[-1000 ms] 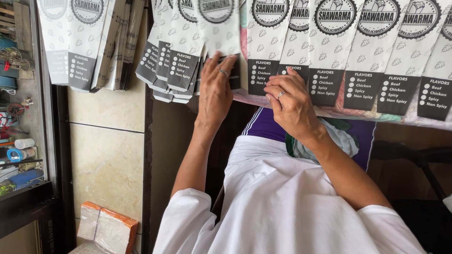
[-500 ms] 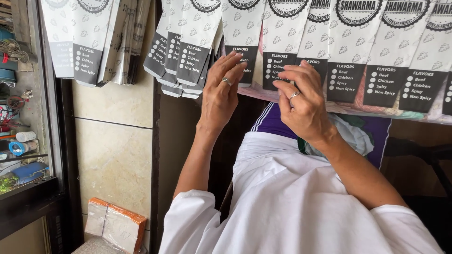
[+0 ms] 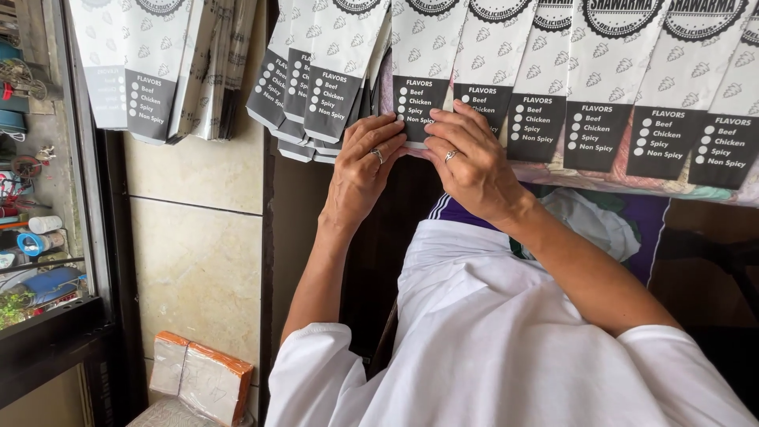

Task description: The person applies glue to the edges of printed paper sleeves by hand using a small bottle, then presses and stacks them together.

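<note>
Glass-fronted cabinet (image 3: 47, 198) far left, contents blurred; beige tiled wall (image 3: 198, 237) beside it, two orange-edged pale blocks (image 3: 202, 379) at its foot. Bench edge hidden under a row of white paper sleeves with dark grey printed ends (image 3: 609, 87), tops cut off. Left hand (image 3: 360, 170) and right hand (image 3: 474, 162), each ringed, fingers curled shut on one dark-ended white sleeve (image 3: 419, 99) at the row's middle.

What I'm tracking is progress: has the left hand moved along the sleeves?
Yes. The left hand slipped lower against the fanned sleeve stack, toward its bottom edge.
</note>
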